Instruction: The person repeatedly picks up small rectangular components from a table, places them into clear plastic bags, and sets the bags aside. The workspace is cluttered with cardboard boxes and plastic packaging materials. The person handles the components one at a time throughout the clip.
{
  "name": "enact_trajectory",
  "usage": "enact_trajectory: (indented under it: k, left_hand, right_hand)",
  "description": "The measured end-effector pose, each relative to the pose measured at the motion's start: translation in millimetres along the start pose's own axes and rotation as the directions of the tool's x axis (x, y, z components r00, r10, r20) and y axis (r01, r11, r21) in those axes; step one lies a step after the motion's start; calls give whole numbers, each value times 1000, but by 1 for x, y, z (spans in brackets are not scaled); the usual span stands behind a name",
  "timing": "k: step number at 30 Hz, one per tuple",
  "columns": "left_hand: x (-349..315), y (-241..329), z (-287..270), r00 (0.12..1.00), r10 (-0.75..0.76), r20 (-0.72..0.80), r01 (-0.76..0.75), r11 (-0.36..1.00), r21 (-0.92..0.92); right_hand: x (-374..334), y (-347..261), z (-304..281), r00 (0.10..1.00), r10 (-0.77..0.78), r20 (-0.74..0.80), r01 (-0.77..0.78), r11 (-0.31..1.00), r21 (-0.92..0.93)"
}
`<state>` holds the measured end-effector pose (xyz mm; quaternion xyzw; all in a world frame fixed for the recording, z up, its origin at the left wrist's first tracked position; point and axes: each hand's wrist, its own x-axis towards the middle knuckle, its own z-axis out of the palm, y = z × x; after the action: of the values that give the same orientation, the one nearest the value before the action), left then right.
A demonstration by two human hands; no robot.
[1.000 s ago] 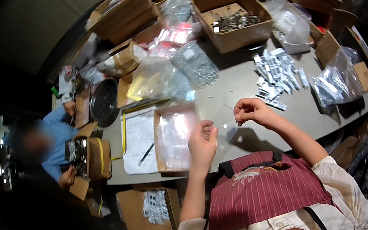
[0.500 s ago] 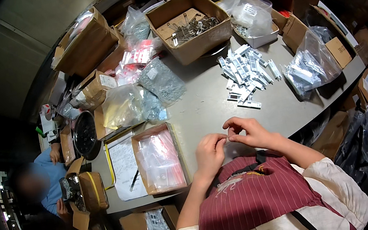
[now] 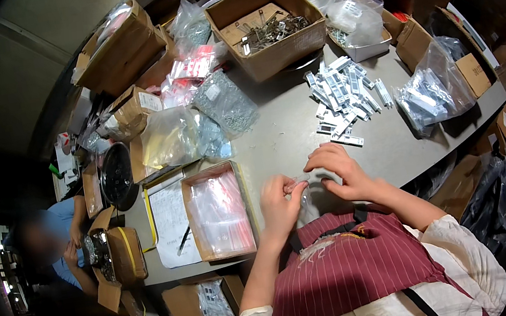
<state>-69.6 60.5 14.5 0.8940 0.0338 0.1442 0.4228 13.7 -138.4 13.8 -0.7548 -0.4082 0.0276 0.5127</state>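
Observation:
My left hand (image 3: 280, 208) is closed, thumb against fingers, pinching what looks like a small clear plastic bag (image 3: 305, 200) at the table's near edge. Close by on its right, my right hand (image 3: 348, 177) is curved with thumb and fingers apart, and I see nothing between them. Just beyond that hand lies a loose pile of white and grey slim rectangular parts (image 3: 343, 95). To the left of my left hand stands an open carton (image 3: 247, 209) of clear bags with red edges.
A large cardboard box (image 3: 282, 59) of metal pieces stands at the back. Bagged parts (image 3: 432, 91) lie at the right and a bag of small metal pieces (image 3: 225, 104) at the left. A pen (image 3: 183, 239) rests on written paper. Another person (image 3: 69, 239) works at far left.
My hands have drawn apart; the right hand has risen slightly and opened. The clear bag now shows below my left fingers. The view has shifted slightly, and the other person's hands have come together.

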Motion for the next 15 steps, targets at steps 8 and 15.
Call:
enact_trajectory:
  k: [8,15]
  left_hand:
    - [4,-13,-6,980,199,-2,-191,943,272]
    - [-7,-80,31,996,-79,-47,85,988,132]
  right_hand:
    - [21,4,6,896,67,439,27,978,-205]
    - [80,90,56,932,219,288,-197,975,-101]
